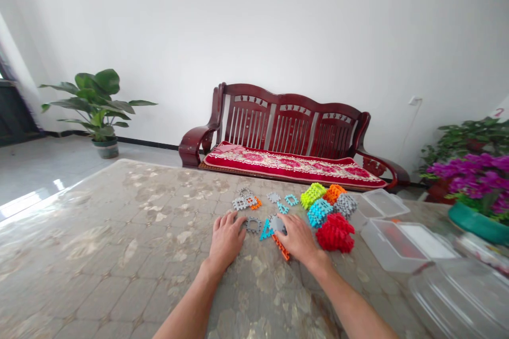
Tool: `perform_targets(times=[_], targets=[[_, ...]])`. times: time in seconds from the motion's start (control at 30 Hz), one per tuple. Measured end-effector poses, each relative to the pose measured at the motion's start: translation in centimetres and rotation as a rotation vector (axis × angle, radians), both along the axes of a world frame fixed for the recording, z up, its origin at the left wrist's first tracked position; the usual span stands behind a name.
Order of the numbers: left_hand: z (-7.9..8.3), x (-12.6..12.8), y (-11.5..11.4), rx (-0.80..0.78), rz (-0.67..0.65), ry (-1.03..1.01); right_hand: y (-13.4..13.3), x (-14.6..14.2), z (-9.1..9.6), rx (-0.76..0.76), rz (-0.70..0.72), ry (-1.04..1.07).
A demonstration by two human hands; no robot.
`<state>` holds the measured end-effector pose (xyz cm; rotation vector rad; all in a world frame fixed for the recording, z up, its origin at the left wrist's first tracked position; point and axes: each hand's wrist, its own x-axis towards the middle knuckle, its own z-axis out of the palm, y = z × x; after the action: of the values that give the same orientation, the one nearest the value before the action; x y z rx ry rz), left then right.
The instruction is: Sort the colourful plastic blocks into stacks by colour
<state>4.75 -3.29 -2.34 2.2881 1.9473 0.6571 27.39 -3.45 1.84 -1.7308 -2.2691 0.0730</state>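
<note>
Currently: left hand (226, 238) open, palm down, empty, just beside a grey plastic tile (253, 224); right hand (298, 238) half-curled on a second grey tile (277, 224), grip unclear. Assembled — a red interlocked clump (335, 233) to the right; unjoined — loose tiles (291, 199) farther off.
</note>
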Motion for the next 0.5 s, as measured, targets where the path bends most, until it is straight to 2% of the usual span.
perform_targets(times=[0.1, 0.2, 0.37, 0.5], targets=[[-0.1, 0.0, 0.1, 0.003, -0.006, -0.001, -0.5, 0.7, 1.7, 0.083, -0.041, 0.113], [-0.3, -0.1, 0.2, 0.019, -0.01, -0.004, -0.3, 3.2, 4.6, 0.191, -0.148, 0.215], [-0.4, -0.1, 0.2, 0.023, -0.006, 0.0, 1.3, 10.6, 9.3, 0.305, -0.449, 0.14], [-0.3, 0.0, 0.2, 0.015, -0.005, 0.001, 2.6, 16.1, 10.5, 0.218, -0.652, 0.049]])
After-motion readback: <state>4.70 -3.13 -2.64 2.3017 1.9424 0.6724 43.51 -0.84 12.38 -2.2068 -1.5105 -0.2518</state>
